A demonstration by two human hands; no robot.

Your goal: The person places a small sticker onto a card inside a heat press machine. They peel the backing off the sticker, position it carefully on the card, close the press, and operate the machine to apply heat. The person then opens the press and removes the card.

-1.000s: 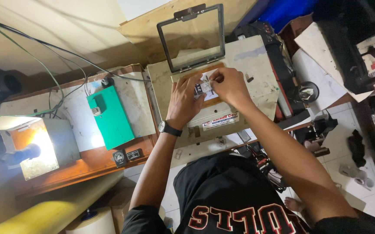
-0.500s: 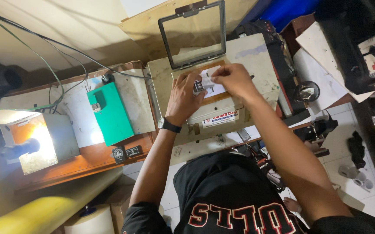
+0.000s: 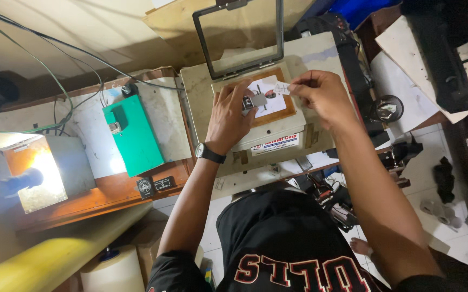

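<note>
The left hand (image 3: 228, 119), a black watch on its wrist, rests palm-down on the cream box-shaped metal machine (image 3: 201, 103), its fingertips pinched around a small grey metal piece (image 3: 256, 100). That piece sits on the white paper sheet (image 3: 270, 92) lying flat in the machine's brown, wood-toned recessed bed (image 3: 289, 111). The right hand (image 3: 323, 96) hovers just right of the bed, thumb and forefinger closed on a small white paper slip (image 3: 282, 87) held over the sheet's right edge.

At the far side of the bed a dark metal-framed glass lid (image 3: 239, 38) stands raised, hinged and transparent. To the left, a smooth green rectangular cover (image 3: 132, 135) lies on a white box, above a reddish wooden shelf (image 3: 104, 197). Farther left a boxy lamp (image 3: 36, 173) glows orange. Thin dark cables (image 3: 55, 46) arc across the pale wall.
</note>
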